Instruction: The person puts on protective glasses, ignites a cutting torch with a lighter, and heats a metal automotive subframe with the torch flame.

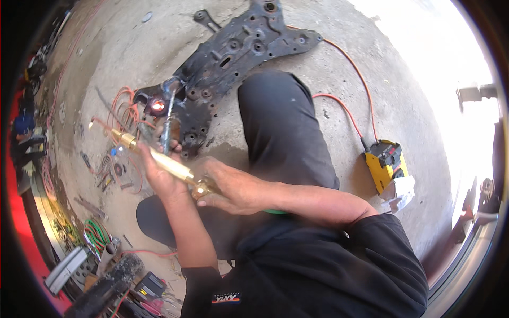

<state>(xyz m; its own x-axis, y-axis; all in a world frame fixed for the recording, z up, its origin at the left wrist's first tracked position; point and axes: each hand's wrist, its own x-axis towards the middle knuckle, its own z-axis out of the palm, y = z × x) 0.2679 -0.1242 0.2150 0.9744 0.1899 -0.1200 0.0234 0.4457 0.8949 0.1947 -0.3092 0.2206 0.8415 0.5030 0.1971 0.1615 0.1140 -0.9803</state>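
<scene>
Left hand (159, 177) clenched around brass torch (159, 159) mid-body. Right hand (233, 188) grips its rear valve end. Torch tip points left, near the glowing spot (157, 105) on the subframe (233, 53).

Brass-gold torch (159, 159), blackened subframe (233, 53) with orange-red glowing spot (157, 105), yellow tool (386, 164).

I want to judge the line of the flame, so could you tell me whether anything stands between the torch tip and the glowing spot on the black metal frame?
Nothing visible blocks it. The torch, held in both hands, ends just left of the glowing spot on the frame; orange hose loops lie further left.
</scene>
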